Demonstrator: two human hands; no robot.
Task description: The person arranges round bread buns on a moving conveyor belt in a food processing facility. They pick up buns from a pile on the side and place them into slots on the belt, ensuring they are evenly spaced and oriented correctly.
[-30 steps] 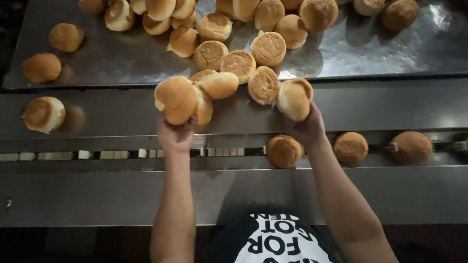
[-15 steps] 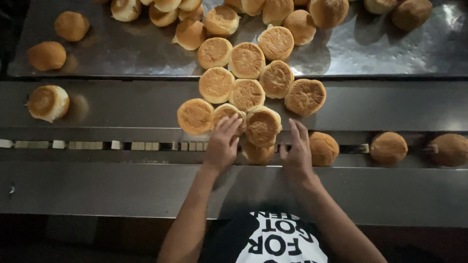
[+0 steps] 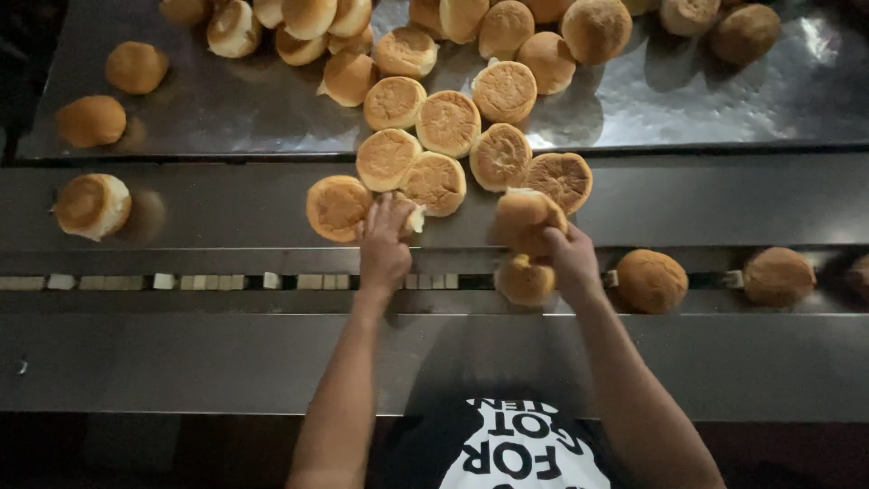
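My left hand (image 3: 385, 243) grips a bun (image 3: 407, 215) at the near edge of a cluster of joined round buns (image 3: 448, 125) lying on the steel ledge. My right hand (image 3: 568, 258) is closed on another golden bun (image 3: 525, 220), lifted a little over the narrow conveyor channel. A single bun (image 3: 525, 281) sits in that channel right under the held one. A bun (image 3: 337, 207) lies just left of my left hand.
Two more buns (image 3: 652, 280) ride the conveyor channel (image 3: 181, 282) to the right. A loose bun (image 3: 90, 206) lies on the ledge at far left. Many buns are piled on the shiny steel table (image 3: 706, 100) behind.
Both hands had lowered a batch of buns onto the ledge. Since then the left hand moved up to a bun in the cluster, and the right hand took hold of one bun.
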